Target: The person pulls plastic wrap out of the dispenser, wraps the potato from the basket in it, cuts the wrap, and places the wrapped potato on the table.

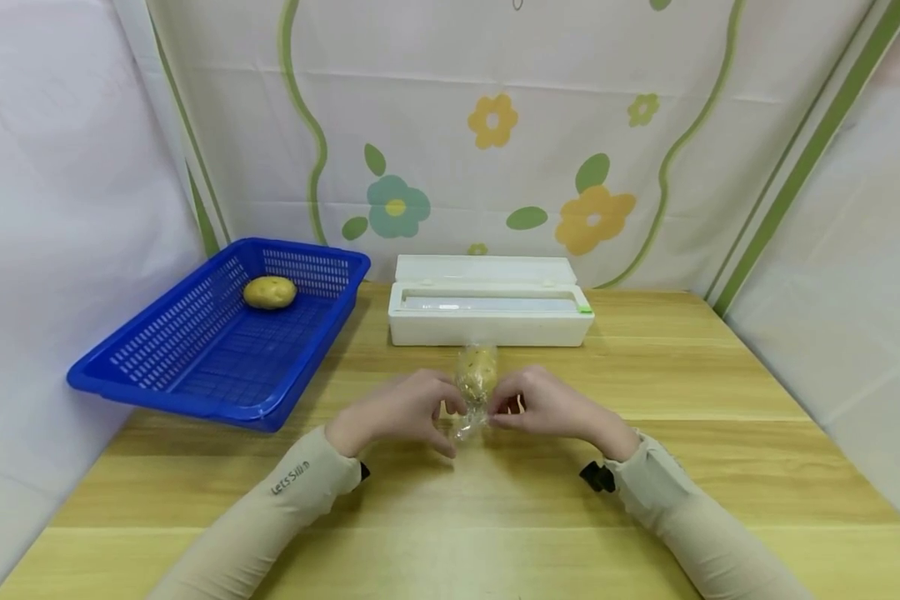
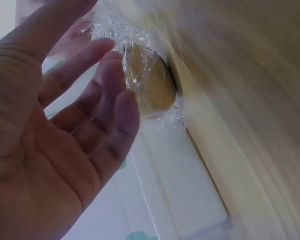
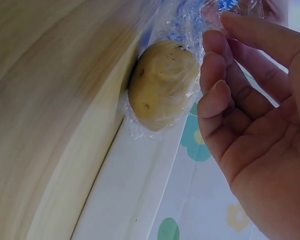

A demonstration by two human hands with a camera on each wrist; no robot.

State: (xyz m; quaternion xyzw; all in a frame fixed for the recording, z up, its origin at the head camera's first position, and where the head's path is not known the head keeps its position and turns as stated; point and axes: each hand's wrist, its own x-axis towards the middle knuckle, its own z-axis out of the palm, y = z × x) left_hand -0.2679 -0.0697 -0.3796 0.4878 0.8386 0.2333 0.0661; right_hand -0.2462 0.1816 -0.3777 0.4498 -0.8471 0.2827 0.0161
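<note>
Your sleeves [image 1: 270, 517] sit closest to the head cam, and past them the wrapped potato [image 1: 477, 371] lies on the worktop [image 1: 457, 533] between your hands, just in front of the white box [image 1: 487, 329]. Looks to me like you're on closing up the loose tail of plastic wrap [image 1: 467, 429] at the near end. Your right hand [image 1: 547, 407] seems to have that tail pinched at its edge, while your left hand [image 1: 405, 410] has thumb and fingers apart right beside it, not gripping anything. I'd bring the left thumb and fingers in tight up against the potato, squeeze the air out toward you, then twist the tail with the right. Go easy though, film that thin probably tears or sticks to itself if you yank. Tuck the twist underneath so the potato's own weight holds it.
</note>
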